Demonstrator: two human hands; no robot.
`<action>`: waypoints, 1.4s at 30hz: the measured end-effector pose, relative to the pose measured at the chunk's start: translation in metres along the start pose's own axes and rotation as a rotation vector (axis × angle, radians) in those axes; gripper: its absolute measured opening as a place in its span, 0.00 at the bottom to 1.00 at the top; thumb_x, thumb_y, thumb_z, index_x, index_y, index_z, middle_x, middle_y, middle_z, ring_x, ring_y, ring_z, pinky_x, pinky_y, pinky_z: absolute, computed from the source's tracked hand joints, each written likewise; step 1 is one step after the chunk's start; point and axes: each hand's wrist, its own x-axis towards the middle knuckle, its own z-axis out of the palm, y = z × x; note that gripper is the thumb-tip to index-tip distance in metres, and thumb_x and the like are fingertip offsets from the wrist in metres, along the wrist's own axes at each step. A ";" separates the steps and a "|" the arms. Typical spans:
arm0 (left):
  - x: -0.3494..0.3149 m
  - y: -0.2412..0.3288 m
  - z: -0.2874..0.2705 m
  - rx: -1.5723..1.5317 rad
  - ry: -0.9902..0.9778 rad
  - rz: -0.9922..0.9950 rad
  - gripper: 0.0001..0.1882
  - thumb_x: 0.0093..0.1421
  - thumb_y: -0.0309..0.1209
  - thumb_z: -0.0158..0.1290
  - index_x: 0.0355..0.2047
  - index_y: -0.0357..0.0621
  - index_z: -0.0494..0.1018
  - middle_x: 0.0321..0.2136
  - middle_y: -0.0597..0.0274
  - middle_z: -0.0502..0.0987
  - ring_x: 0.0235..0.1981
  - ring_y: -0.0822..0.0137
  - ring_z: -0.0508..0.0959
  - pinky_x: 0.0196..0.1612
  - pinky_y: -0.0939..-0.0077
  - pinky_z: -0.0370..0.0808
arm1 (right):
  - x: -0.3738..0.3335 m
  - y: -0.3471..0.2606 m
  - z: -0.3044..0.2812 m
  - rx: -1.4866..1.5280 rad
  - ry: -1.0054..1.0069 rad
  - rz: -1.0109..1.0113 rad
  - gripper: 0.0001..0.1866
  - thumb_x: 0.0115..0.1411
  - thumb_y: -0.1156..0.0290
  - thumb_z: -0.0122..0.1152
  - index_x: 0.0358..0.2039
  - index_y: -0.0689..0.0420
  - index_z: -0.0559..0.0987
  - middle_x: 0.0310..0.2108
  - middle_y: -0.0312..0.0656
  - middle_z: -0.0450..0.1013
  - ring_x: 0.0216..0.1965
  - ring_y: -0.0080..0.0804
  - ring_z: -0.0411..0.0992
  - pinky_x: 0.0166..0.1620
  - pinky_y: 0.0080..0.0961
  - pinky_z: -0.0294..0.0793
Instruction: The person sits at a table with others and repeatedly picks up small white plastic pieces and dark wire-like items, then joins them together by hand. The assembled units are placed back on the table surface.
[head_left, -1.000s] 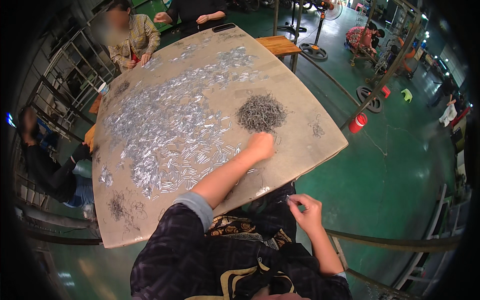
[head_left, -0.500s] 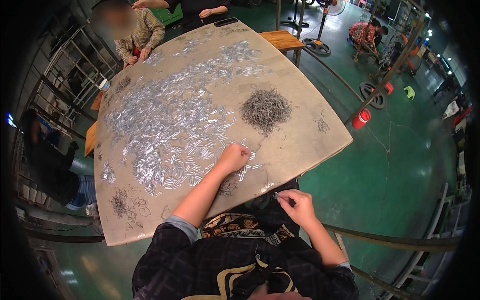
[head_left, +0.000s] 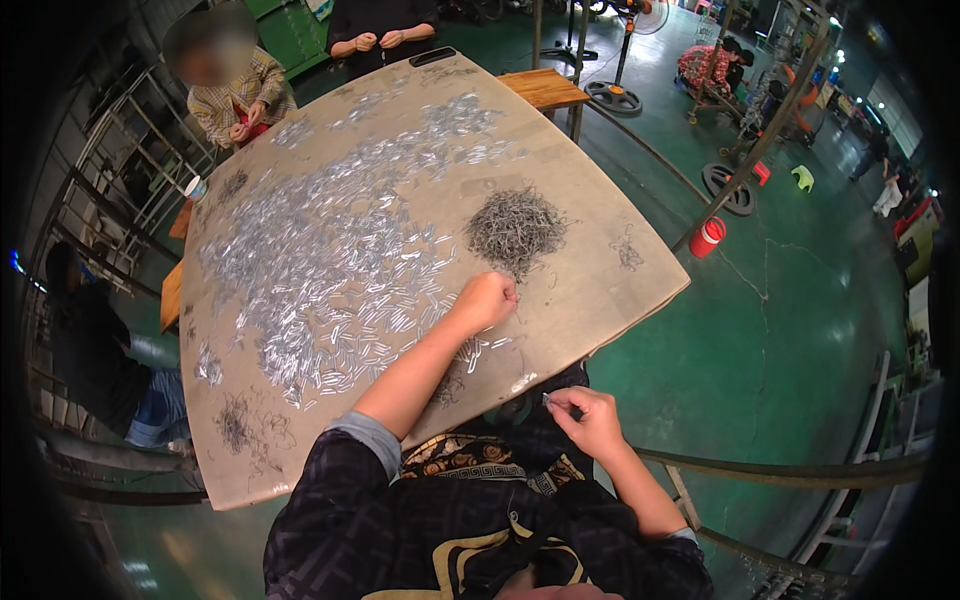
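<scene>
Stretched over the table (head_left: 600,300), my left hand (head_left: 487,301) has its fingers curled together just below a heap of dark, bent wire pieces (head_left: 515,228). What its fingertips pinch, if anything, is hidden. Beyond the front edge of the tabletop, my right hand (head_left: 588,418) pinches a small shiny metal piece (head_left: 546,399) between thumb and fingers. Many flat silver metal strips (head_left: 340,270) lie spread across the table to the left of the wire heap. A few strips (head_left: 472,352) rest below my left forearm and wrist.
Two people work across the table, one in a checked shirt (head_left: 268,85), one in a dark top (head_left: 365,20). Another person (head_left: 110,340) is at the left. A phone (head_left: 432,57) and a paper cup (head_left: 196,188) sit at the table's edges. A red container (head_left: 707,237) stands right.
My left hand has moved from the silver strips toward the dark wire heap. My right hand stays nearly in place, still pinching the small metal piece. The view has shifted slightly.
</scene>
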 end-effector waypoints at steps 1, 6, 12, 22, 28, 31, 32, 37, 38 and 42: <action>-0.005 0.007 -0.012 -0.168 -0.068 -0.026 0.04 0.50 0.24 0.62 0.24 0.39 0.77 0.22 0.60 0.80 0.25 0.71 0.80 0.30 0.75 0.75 | 0.001 0.000 -0.001 -0.007 0.002 -0.007 0.06 0.53 0.79 0.65 0.33 0.63 0.80 0.26 0.43 0.76 0.23 0.29 0.75 0.28 0.22 0.74; -0.092 0.053 -0.025 -0.942 -0.324 0.001 0.03 0.55 0.23 0.61 0.29 0.40 0.77 0.26 0.66 0.79 0.25 0.78 0.76 0.27 0.82 0.70 | 0.005 -0.002 0.001 -0.013 -0.017 -0.013 0.06 0.53 0.78 0.65 0.32 0.63 0.80 0.26 0.44 0.77 0.22 0.29 0.75 0.28 0.23 0.74; -0.136 0.064 0.001 -0.754 -0.147 0.214 0.05 0.54 0.22 0.62 0.31 0.42 0.78 0.30 0.67 0.77 0.27 0.79 0.71 0.27 0.84 0.64 | 0.006 -0.001 0.004 0.009 -0.046 -0.041 0.05 0.52 0.78 0.65 0.31 0.63 0.81 0.27 0.45 0.78 0.24 0.32 0.77 0.28 0.24 0.74; -0.153 0.062 0.032 -0.889 0.069 0.196 0.03 0.60 0.23 0.56 0.35 0.38 0.75 0.38 0.62 0.80 0.34 0.78 0.75 0.35 0.84 0.71 | 0.006 -0.011 0.002 -0.047 -0.115 -0.055 0.05 0.52 0.77 0.66 0.31 0.62 0.81 0.25 0.46 0.76 0.22 0.34 0.74 0.27 0.26 0.73; -0.158 0.066 0.023 -0.776 0.065 0.296 0.05 0.60 0.20 0.54 0.35 0.39 0.70 0.37 0.60 0.79 0.33 0.76 0.76 0.35 0.81 0.72 | 0.002 -0.014 -0.010 0.089 -0.213 0.046 0.08 0.51 0.75 0.69 0.32 0.61 0.82 0.26 0.39 0.78 0.25 0.25 0.75 0.30 0.21 0.73; -0.161 0.068 0.018 -0.773 0.086 0.355 0.05 0.60 0.21 0.55 0.35 0.39 0.70 0.37 0.60 0.78 0.35 0.73 0.77 0.36 0.80 0.72 | -0.005 -0.016 -0.042 0.221 -0.719 0.235 0.11 0.51 0.73 0.70 0.35 0.61 0.81 0.30 0.39 0.78 0.31 0.26 0.76 0.37 0.23 0.74; -0.162 0.068 0.018 -0.760 0.084 0.368 0.05 0.60 0.21 0.55 0.35 0.40 0.70 0.37 0.60 0.78 0.35 0.72 0.77 0.36 0.80 0.72 | -0.009 -0.018 -0.049 0.312 -0.859 0.147 0.12 0.51 0.73 0.70 0.36 0.61 0.81 0.32 0.40 0.78 0.35 0.29 0.76 0.41 0.25 0.74; -0.164 0.067 0.015 -0.706 0.032 0.410 0.06 0.58 0.19 0.56 0.34 0.38 0.71 0.37 0.56 0.78 0.40 0.64 0.79 0.42 0.73 0.74 | -0.033 -0.032 -0.063 0.365 -1.010 -0.080 0.18 0.53 0.71 0.69 0.45 0.59 0.78 0.46 0.44 0.73 0.49 0.38 0.71 0.52 0.30 0.70; -0.164 0.067 0.016 -0.708 0.021 0.397 0.06 0.58 0.19 0.56 0.34 0.38 0.71 0.37 0.56 0.78 0.40 0.64 0.79 0.42 0.73 0.74 | -0.038 -0.034 -0.062 0.351 -0.999 -0.057 0.17 0.54 0.71 0.68 0.45 0.59 0.78 0.46 0.44 0.73 0.49 0.38 0.71 0.52 0.30 0.70; -0.165 0.069 0.014 -0.700 -0.013 0.378 0.05 0.58 0.19 0.56 0.34 0.38 0.71 0.37 0.56 0.78 0.40 0.64 0.79 0.42 0.73 0.74 | -0.048 -0.036 -0.064 0.323 -0.997 0.028 0.15 0.55 0.70 0.67 0.43 0.58 0.79 0.45 0.44 0.74 0.48 0.37 0.72 0.52 0.30 0.70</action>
